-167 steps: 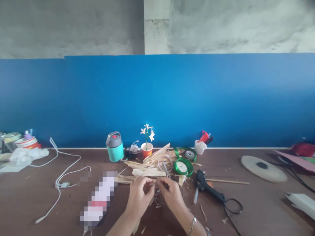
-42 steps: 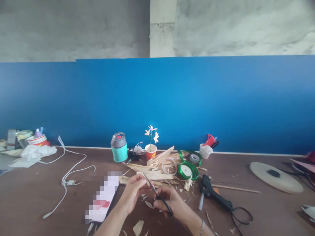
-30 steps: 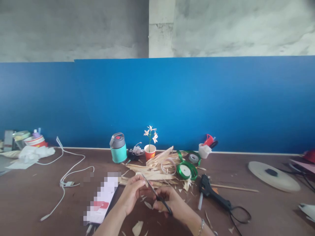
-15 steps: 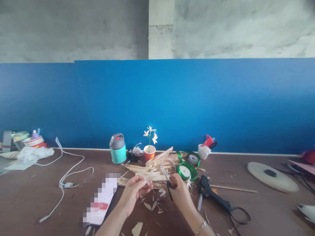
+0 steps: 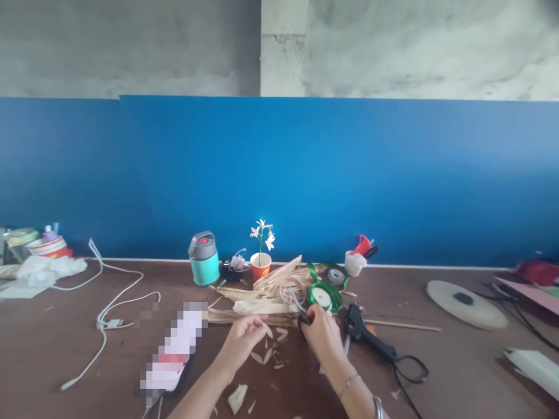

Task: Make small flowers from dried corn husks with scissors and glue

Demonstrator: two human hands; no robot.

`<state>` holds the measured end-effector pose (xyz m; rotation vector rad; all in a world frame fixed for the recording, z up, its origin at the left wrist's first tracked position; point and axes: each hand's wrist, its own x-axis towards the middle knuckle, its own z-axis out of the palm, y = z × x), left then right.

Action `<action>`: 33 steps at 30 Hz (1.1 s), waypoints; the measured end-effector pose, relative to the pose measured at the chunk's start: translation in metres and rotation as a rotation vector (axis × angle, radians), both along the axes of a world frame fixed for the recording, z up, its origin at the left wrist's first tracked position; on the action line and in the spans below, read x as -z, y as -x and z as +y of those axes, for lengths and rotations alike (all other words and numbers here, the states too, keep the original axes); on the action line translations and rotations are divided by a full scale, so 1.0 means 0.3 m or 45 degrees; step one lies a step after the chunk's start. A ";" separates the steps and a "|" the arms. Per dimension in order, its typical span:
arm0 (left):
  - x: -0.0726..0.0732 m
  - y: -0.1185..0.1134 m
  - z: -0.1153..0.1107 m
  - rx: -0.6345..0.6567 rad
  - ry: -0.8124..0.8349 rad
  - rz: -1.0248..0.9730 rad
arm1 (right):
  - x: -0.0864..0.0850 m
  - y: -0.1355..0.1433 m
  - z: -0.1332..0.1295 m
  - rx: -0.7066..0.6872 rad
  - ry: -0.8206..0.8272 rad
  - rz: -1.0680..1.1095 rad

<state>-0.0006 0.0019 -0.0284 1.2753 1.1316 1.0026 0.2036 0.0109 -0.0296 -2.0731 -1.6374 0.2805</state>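
Note:
My left hand pinches a small pale petal-like piece between thumb and fingers. In my right hand are scissors, their dark handles in the fingers and the blades pointing up and away over the husks. Dried husk strips lie just beyond both hands. Cut pale scraps are scattered on the brown table below and between the hands. A spool of green ribbon rests beyond my right hand.
Behind the husks stand a paper cup with white flowers and a teal container. A black glue gun and thin stick lie right. A phone and white cable are left.
My hands have moved slightly apart, the right one turning a little with the scissors. The petal-like piece now shows more clearly at my left fingertips. The whole view has shifted slightly.

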 end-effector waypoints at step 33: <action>-0.042 0.003 -0.017 -0.056 -0.303 0.425 | -0.003 0.111 -0.054 -0.667 -0.338 0.507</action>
